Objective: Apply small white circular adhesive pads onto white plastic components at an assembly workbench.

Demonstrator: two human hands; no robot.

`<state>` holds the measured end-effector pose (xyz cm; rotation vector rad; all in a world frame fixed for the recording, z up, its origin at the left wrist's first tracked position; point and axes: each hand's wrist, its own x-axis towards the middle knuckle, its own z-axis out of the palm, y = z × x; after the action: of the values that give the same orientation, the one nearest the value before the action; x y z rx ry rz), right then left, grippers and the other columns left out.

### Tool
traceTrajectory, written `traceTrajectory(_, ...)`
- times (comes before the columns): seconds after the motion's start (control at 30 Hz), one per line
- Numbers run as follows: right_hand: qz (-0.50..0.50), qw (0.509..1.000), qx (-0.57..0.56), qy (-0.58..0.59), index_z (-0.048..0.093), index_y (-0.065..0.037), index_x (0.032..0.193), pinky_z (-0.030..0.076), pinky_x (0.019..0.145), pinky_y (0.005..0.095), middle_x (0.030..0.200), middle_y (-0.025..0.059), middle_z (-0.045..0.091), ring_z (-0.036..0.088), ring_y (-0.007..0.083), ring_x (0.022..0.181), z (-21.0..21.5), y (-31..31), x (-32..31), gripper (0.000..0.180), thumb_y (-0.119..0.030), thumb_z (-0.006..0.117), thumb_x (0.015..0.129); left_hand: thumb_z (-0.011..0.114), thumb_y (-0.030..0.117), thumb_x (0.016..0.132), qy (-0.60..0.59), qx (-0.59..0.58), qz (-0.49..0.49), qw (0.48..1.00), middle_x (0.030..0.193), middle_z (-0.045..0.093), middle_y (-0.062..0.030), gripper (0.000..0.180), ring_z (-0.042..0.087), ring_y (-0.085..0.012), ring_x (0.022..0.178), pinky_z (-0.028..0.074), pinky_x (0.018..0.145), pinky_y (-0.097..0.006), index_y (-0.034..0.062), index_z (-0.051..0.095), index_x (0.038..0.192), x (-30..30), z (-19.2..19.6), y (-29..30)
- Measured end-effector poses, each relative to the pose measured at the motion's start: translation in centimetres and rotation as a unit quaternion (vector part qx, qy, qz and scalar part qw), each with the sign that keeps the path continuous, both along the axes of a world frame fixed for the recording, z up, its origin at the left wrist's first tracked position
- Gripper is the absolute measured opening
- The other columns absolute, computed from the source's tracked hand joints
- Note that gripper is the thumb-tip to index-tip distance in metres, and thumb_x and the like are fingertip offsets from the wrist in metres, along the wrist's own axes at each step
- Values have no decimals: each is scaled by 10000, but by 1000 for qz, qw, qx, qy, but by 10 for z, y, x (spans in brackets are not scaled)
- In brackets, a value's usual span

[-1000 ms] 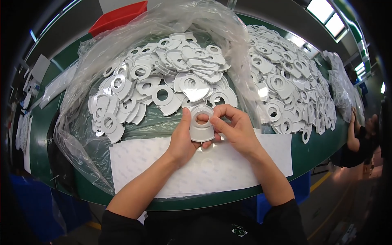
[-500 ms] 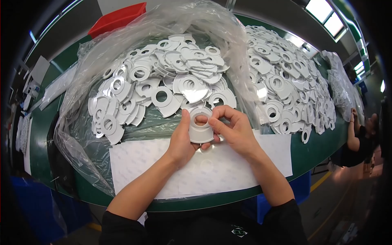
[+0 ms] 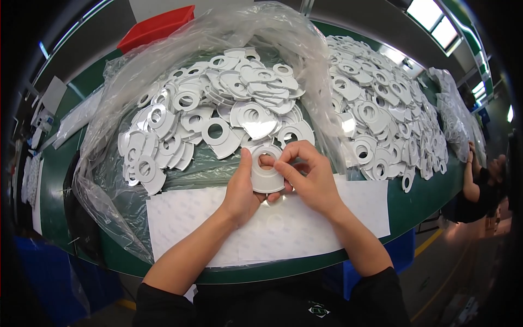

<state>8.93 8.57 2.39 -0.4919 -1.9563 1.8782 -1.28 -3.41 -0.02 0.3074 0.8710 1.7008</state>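
A white plastic part point(image 3: 267, 183) with a round hole and a flared lower edge is held upright above the table's front. My left hand point(image 3: 239, 188) grips it from the left, thumb along its side and fingers behind it; some fingers show through the hole and below the part. My right hand point(image 3: 309, 177) pinches with thumb and forefinger at the right rim of the ring. Whether something thin is between those fingertips is too small to make out. Beneath both hands lies a white sheet point(image 3: 305, 234) with faint marks. Just beyond, a heap of similar white parts point(image 3: 215, 132) rests on clear plastic film.
Clear plastic bagging point(image 3: 92, 180) surrounds the near heap. A second heap of white parts point(image 3: 381, 114) spreads to the right on the green table point(image 3: 403, 218). A red bin point(image 3: 158, 27) stands at the far left. Another person point(image 3: 474, 185) is at the right edge.
The held part has tipped slightly, so its face shows more fully. My right thumb and forefinger have shifted a little left and down along the ring. My left hand has barely moved.
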Motion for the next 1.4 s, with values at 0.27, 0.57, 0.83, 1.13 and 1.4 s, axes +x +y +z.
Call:
traceTrajectory(0.27, -100, 883, 444, 114, 638, -28, 920, 479, 689, 327, 893, 108, 572, 572, 230, 811, 2, 2, -2, 179, -86, 695, 761, 141, 573, 967, -26, 2, 21, 999, 950, 592, -80, 565, 594, -190, 817, 413, 560, -285, 117, 474, 981, -1, -7, -2)
traceTrajectory(0.57, -71, 997, -18, -27, 626, 45, 933, 441, 428, 199, 786, 73, 601, 556, 73, 509, 1, 1, 1, 158, -68, 625, 823, 82, 615, 944, 49, 15, 0, 999, 901, 625, -103, 709, 585, -160, 720, 388, 544, -251, 70, 515, 1078, 7, -1, 2)
traceTrajectory(0.83, -71, 995, -67, -30, 534, 14, 734, 400, 377, 227, 658, 59, 587, 540, 95, 438, 6, -1, 1, 167, -79, 637, 826, 55, 684, 901, 136, -4, -29, 990, 782, 617, -55, 794, 477, -81, 558, 337, 481, -200, 75, 544, 1042, 12, -6, 3)
traceTrajectory(1.13, -156, 910, 365, -122, 458, -42, 635, 388, 475, 354, 607, 55, 495, 513, 201, 568, 14, -10, 4, 398, -291, 766, 673, 29, 703, 883, 185, -40, -73, 979, 750, 602, -63, 796, 491, -95, 548, 328, 447, -213, 75, 493, 1035, 9, 1, -1)
traceTrajectory(1.4, -73, 918, 385, -64, 535, -32, 710, 443, 611, 376, 709, 74, 573, 564, 240, 733, 13, 2, 16, 299, -252, 736, 724, 46, 726, 866, 66, -49, -73, 994, 743, 612, -96, 761, 621, -161, 652, 324, 406, -213, 99, 472, 935, 0, 5, 3)
